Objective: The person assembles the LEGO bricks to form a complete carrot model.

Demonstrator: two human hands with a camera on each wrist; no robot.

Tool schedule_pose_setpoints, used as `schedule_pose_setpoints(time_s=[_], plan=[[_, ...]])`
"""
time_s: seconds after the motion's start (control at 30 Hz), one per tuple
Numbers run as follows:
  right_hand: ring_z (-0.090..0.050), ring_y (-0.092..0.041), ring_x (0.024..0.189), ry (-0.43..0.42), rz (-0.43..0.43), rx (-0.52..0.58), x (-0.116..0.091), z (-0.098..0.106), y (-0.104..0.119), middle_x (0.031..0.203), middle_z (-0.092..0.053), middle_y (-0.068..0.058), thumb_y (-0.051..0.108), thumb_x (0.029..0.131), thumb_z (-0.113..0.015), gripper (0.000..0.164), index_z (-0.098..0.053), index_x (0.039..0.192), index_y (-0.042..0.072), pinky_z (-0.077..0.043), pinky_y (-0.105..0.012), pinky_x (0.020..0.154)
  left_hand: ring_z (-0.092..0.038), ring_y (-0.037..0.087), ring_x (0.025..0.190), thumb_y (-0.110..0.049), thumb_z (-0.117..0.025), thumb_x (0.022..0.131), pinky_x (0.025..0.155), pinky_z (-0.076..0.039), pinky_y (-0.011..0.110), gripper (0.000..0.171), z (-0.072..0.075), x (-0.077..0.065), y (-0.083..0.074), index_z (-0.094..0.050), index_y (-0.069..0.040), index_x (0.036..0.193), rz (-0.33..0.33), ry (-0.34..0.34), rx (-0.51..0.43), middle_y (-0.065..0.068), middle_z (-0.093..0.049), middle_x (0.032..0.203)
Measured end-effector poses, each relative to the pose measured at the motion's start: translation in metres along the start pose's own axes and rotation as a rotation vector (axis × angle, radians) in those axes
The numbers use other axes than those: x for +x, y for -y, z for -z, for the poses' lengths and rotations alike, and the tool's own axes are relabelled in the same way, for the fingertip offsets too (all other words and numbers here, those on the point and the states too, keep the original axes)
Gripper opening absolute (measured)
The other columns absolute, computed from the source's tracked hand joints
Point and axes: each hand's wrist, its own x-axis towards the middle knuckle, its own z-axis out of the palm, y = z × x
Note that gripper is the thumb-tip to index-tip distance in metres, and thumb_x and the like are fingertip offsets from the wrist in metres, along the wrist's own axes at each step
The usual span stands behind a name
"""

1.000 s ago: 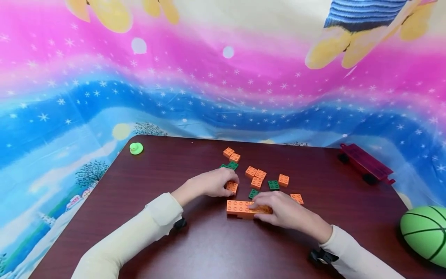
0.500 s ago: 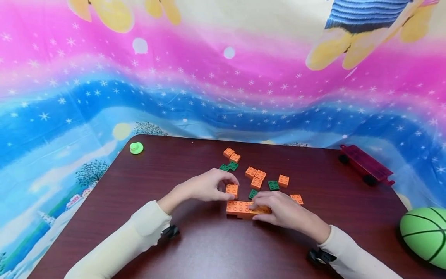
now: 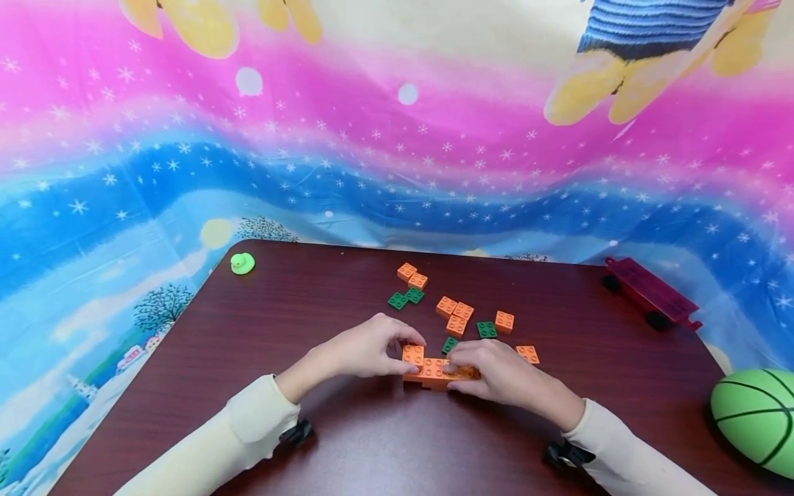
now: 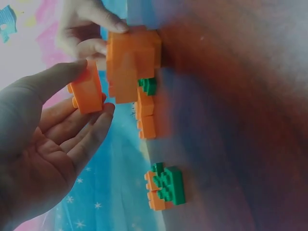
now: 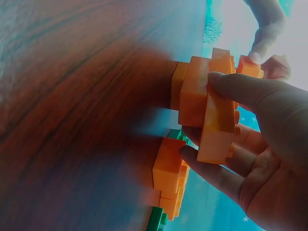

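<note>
My left hand [image 3: 371,348] pinches a square orange building brick [image 4: 88,89] between thumb and fingertips. In the head view this brick overlaps the left end of a stacked orange brick structure [image 3: 434,370]. The left wrist view shows it beside the structure's studded top; whether they touch, I cannot tell. My right hand [image 3: 509,377] grips the right end of the structure, thumb on the near side and fingers on the far side. From the right wrist, the structure [image 5: 195,91] appears as several layers, narrower at the bottom. My right fingers hide part of its top.
Behind the hands lie loose orange bricks [image 3: 457,324] and green bricks [image 3: 486,329]. A green toy duck [image 3: 242,263] sits at the table's back left corner. On the right are a red skateboard-like toy [image 3: 654,289] and a green ball [image 3: 757,419]. A printed cloth hangs behind the table [image 3: 310,275].
My left hand has brought the orange brick from behind the structure toward me, over its left end. Two green bricks behind that hand are now uncovered. My right hand has barely moved.
</note>
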Motion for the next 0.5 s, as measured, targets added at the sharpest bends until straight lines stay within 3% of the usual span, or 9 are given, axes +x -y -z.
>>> schedule_pose_setpoints(time_s=[0.3,0.5], plan=[[-0.058,0.003,0.077,-0.010,-0.004,-0.005,0.000,-0.001,-0.001,0.097,-0.069,0.013,0.026,0.091,-0.080,0.008,-0.074,0.096,0.025,-0.052,-0.019,0.068,-0.067,0.002,0.083,-0.022,-0.077,0.092,0.079,-0.059,0.025,0.036,-0.010,0.000,0.003,-0.072,-0.006,0.124,-0.015,-0.015,-0.014,0.005,-0.075,0.117],[-0.060,0.004,0.079,-0.011,-0.008,-0.005,0.000,-0.001,0.000,0.098,-0.070,0.012,0.027,0.091,-0.080,0.009,-0.075,0.098,0.024,-0.053,-0.020,0.069,-0.068,0.002,0.085,-0.031,-0.077,0.093,0.080,-0.059,0.026,0.039,-0.016,-0.003,0.006,-0.072,-0.010,0.125,0.007,-0.044,-0.052,-0.001,-0.074,0.117]])
